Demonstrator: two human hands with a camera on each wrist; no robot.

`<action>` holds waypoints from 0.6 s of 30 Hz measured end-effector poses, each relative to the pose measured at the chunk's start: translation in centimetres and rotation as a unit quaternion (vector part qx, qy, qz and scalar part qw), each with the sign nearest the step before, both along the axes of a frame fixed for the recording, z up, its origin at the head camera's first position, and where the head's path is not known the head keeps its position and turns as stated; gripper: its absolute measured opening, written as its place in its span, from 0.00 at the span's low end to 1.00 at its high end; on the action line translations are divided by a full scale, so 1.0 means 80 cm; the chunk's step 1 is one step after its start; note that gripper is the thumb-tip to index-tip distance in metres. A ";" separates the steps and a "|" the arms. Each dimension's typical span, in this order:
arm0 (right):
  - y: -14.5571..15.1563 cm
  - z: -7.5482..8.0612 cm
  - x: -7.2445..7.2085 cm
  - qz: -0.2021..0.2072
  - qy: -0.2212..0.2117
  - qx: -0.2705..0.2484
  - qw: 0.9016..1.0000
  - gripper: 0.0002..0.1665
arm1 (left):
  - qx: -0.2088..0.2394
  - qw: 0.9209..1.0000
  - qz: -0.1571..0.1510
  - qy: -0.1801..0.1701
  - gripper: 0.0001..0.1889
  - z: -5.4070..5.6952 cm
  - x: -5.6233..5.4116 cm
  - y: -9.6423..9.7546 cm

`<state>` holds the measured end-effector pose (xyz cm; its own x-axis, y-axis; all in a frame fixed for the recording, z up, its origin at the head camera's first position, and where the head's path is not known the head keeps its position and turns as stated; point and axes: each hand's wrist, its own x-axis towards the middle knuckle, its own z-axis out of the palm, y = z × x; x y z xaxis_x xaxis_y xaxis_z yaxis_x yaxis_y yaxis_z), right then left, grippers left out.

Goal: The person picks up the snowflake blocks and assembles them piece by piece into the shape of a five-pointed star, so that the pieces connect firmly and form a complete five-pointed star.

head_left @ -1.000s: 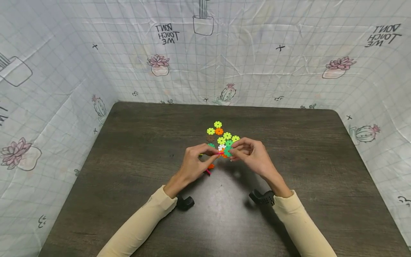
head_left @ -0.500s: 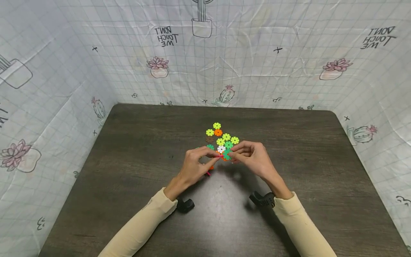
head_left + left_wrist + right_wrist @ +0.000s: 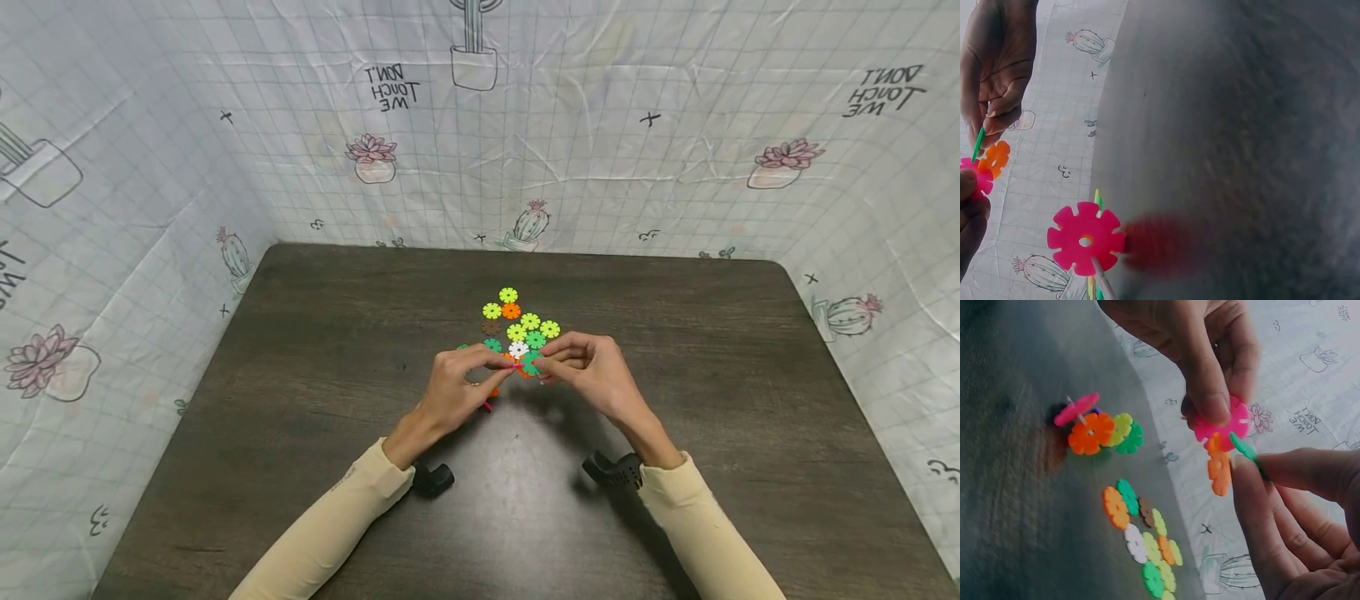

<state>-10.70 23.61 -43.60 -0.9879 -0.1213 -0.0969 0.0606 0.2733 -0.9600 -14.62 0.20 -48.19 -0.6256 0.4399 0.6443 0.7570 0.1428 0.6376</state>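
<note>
My left hand (image 3: 465, 383) pinches a pink flower-shaped disc (image 3: 1225, 428) between thumb and fingers. An orange disc (image 3: 1217, 465) is joined to that pink one and stands edge-on to it. With thumb and forefinger my right hand (image 3: 588, 371) pinches a green disc (image 3: 1249, 456). The green disc's edge meets the rim of the pink disc; whether their slots are interlocked I cannot tell. Both hands are held above the table, close together. In the head view, fingers cover most of the pink disc.
Past the hands, loose discs lie flat on the dark table (image 3: 337, 333): several yellow ones (image 3: 530, 321), a white one (image 3: 518, 350) and a brown one (image 3: 491, 328) among them. A joined cluster with an orange disc (image 3: 1091, 433) and a pink disc (image 3: 1085, 240) stands near the left hand.
The green disc has come slightly closer to the pink disc over the last second. Both hands keep their pinch and hardly shift; the head view has tilted a little.
</note>
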 end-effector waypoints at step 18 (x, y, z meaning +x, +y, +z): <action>0.004 -0.014 0.007 -0.004 -0.005 -0.061 0.998 0.14 | -0.022 0.998 -0.024 0.059 0.06 0.003 -0.003 0.003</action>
<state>-10.17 23.93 -44.73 -0.9879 -0.1256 -0.0910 0.0711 0.1545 -0.9854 -14.84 0.46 -47.96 -0.5244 0.4975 0.6910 0.8327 0.1302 0.5382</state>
